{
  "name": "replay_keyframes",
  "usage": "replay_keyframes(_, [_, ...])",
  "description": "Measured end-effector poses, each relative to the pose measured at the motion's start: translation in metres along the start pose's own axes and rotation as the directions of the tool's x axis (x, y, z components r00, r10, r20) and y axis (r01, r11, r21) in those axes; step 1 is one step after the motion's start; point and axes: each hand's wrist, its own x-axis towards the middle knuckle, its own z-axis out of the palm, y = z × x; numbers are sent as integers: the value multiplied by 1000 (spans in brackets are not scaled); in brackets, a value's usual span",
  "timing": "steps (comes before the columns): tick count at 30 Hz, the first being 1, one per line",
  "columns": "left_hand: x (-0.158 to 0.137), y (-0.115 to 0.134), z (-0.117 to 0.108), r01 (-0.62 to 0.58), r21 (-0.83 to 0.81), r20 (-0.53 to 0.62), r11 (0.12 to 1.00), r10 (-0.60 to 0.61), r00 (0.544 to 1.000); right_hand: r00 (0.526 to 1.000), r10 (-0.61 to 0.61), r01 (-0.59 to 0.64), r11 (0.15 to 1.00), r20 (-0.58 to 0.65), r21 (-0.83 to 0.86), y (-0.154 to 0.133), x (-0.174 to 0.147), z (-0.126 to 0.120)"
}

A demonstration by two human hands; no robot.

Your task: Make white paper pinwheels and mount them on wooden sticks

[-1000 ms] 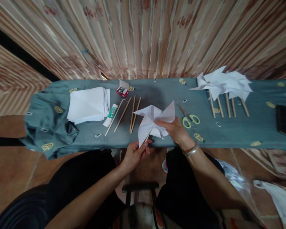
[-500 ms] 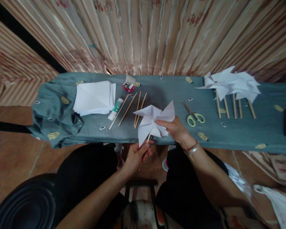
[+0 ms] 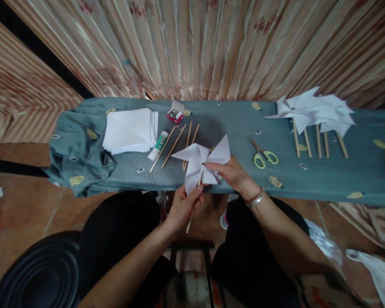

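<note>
A white paper pinwheel (image 3: pixel 195 159) is held over the front edge of the table, with a silver thumbtack (image 3: pixel 203 164) showing at its centre. Its wooden stick (image 3: pixel 190 220) runs down behind the paper and pokes out below my left hand (image 3: pixel 183 206), which is closed round it. My right hand (image 3: pixel 235 174) grips the pinwheel from the right, its thumb lying across the paper beside the tack and its other fingers partly hidden behind the blades.
On the cloth-covered table (image 3: pixel 234 124) are stacked white paper (image 3: pixel 128 130), a glue stick (image 3: pixel 158 146), several wooden sticks (image 3: pixel 174 145), a red box of tacks (image 3: pixel 175 114), scissors (image 3: pixel 261 155) and finished pinwheels (image 3: pixel 311 109). A curtain (image 3: pixel 205 51) hangs behind.
My right thumb has shifted slightly, and the tack at the pinwheel's centre now shows. The pinwheel has moved a little left and turned slightly. Both hands keep their hold.
</note>
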Motion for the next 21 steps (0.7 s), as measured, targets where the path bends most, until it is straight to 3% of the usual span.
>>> replay_keyframes(9, [9,-3,-2,-8,83,-22,997,10,1000,999,18,-19,999,27,28,1,5,-1])
replay_keyframes(21, [9,-5,-8,-77,215,-14,974,81,997,999,-28,26,997,-27,-79,5,6,-1])
